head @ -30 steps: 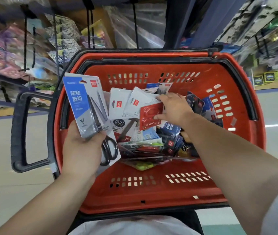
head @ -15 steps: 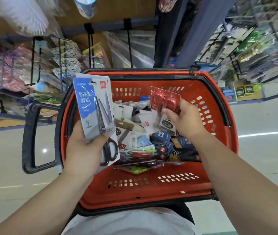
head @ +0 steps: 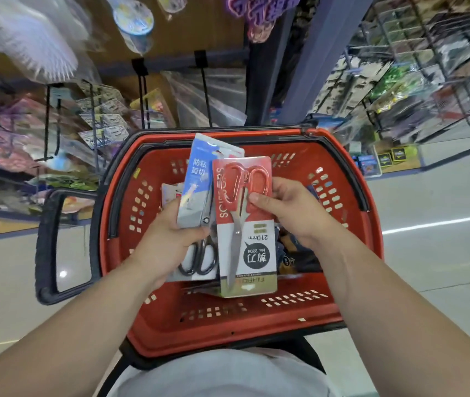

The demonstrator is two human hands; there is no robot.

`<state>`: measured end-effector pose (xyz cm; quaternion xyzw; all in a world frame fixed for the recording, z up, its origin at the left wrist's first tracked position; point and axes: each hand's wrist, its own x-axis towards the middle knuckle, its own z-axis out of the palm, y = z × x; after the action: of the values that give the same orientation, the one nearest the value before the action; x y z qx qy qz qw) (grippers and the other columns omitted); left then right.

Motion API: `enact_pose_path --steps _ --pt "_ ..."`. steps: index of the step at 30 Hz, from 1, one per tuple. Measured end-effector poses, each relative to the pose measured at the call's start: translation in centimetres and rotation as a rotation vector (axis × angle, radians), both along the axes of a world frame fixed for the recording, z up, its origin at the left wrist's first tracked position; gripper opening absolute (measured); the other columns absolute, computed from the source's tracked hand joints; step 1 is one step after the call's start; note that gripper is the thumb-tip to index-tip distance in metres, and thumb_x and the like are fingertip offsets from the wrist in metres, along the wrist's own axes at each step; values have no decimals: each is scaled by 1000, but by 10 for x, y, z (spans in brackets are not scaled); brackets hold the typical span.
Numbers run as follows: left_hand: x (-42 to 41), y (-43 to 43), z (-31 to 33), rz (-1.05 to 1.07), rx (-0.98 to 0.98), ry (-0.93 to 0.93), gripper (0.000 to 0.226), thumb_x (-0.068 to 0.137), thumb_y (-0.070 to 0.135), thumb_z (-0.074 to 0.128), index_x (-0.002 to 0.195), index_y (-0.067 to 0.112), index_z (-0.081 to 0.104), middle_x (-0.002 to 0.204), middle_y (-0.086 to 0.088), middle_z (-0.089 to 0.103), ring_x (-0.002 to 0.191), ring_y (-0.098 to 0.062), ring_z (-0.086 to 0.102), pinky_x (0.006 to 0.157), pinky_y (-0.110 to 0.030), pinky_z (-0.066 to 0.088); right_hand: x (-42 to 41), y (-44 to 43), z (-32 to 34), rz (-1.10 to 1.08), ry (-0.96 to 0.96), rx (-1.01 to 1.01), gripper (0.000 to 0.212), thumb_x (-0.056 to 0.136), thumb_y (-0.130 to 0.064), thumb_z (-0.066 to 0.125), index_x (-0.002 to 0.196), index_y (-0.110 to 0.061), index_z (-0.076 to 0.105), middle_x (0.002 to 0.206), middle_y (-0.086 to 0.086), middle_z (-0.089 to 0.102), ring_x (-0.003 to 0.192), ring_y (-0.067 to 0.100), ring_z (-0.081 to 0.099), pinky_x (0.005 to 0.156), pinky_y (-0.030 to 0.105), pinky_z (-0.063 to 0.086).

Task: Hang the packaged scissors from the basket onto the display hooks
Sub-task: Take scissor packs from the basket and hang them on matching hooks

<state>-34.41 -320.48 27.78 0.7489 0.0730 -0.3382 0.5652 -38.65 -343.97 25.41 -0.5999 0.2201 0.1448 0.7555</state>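
Over the basket's loose packs, red pack overlaps blue pack.

I see a red slotted plastic basket with a black rim and black pull handle, a blue-and-grey card scissors pack showing black handles, and a red-and-white card scissors pack with red handles and a black round label.

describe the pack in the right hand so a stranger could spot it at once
Look above the red basket, between the two hands. The right hand pinches a card pack overlapping the blue-and-grey pack in the left hand. Only it has red-handled scissors and upside-down "210mm" print.
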Motion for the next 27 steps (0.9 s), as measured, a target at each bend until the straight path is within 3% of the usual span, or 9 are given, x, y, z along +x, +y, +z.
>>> enact_pose_path --steps 4,6,8,13,18,20,23,25,27 --pt "0 1 0 66 -58 55 50 94 -12 65 127 25 65 117 4 80 112 -17 74 107 -38 54 2 2 -3 -70 31 43 15 100 -10 66 111 -4 73 108 19 78 91 26 76 84 38 62" --pt "-5 -4 2 153 -184 141 35 94 7 69 125 23 68 120 -3 79 115 -25 74 104 -43 54 5 14 -7 -116 27 43 14 99 -12 69 109 -5 75 107 18 79 90 27 75 87 44 61" --pt "-9 -9 2 178 -242 209 39 86 25 73 125 23 69 122 -7 78 116 -29 73 102 -44 54 6 32 -10 -174 24 37 11 96 -15 74 104 -7 75 102 16 79 88 29 76 85 45 61" --pt "-11 -4 -11 87 -107 143 42 84 -12 76 112 19 71 99 0 82 90 -14 78 73 -21 59 5 75 -22 -211 -4 -107 17 91 -22 81 86 -6 74 87 17 78 76 26 72 73 42 62" --pt "-6 11 -25 224 24 156 39 85 -9 77 113 16 71 101 -6 82 92 -26 79 81 -38 61 2 55 -49 -184 78 -295 16 100 -26 70 92 -12 72 82 9 74 70 20 68 76 40 58" --pt "-1 20 -31 303 83 115 39 85 -6 79 117 16 71 101 -3 82 89 -23 80 77 -35 60 2 24 -79 -85 184 -468 9 101 -25 68 105 -18 70 99 6 73 85 22 68 81 38 55" --pt "0 32 -30 328 163 24 41 84 -5 81 110 26 71 100 3 82 91 -22 78 81 -37 58 5 -11 -118 365 355 -692 55 97 -30 74 147 -19 53 142 3 58 117 26 63 88 29 51" --pt "-4 35 -29 324 159 4 43 84 -8 79 107 27 70 97 7 81 90 -18 77 80 -36 56 13 -15 -129 553 349 -707 87 89 -34 83 161 -19 35 150 0 48 129 21 54 96 23 46" --pt "-7 34 -31 320 170 1 43 85 -10 77 105 27 69 95 8 82 88 -16 79 78 -34 56 22 -9 -146 732 297 -815 111 80 -49 87 165 -22 22 161 3 41 142 25 45 111 33 44"
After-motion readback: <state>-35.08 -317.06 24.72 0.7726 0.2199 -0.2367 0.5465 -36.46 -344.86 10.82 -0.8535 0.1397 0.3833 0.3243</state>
